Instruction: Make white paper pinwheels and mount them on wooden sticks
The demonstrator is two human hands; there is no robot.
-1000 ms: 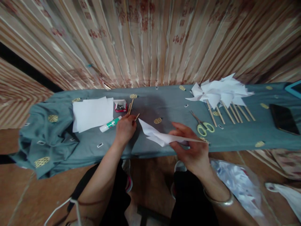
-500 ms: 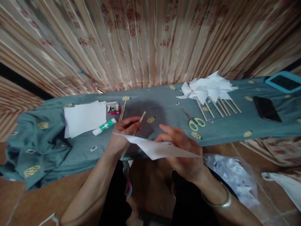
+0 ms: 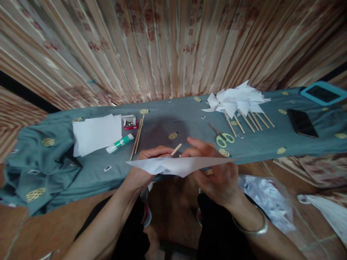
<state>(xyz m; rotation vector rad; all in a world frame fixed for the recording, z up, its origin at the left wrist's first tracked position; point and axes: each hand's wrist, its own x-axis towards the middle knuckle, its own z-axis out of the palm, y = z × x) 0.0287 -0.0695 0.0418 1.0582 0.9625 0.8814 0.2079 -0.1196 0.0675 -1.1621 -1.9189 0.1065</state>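
Note:
Above the table's near edge, my left hand (image 3: 151, 157) is closed on a thin wooden stick (image 3: 176, 149), whose tip points up and to the right. My right hand (image 3: 214, 173) grips a white paper pinwheel (image 3: 173, 166), seen nearly edge-on. The paper spans the gap between both hands and hides part of my left fingers and the lower stick. A small shiny pin tip (image 3: 180, 156) shows beside my right fingertips, close to the stick's end.
On the cloth-covered table (image 3: 162, 126), white paper sheets (image 3: 97, 133), a glue stick (image 3: 120, 143), a red box of pins (image 3: 129, 122) and loose sticks (image 3: 137, 135) lie left. Scissors (image 3: 223, 137), finished pinwheels (image 3: 238, 99), a phone (image 3: 302, 123) and a blue-framed tablet (image 3: 324, 93) lie right.
My left hand has moved right and toward me with the stick, bringing its tip close to my right fingertips. The pinwheel paper has tilted more level.

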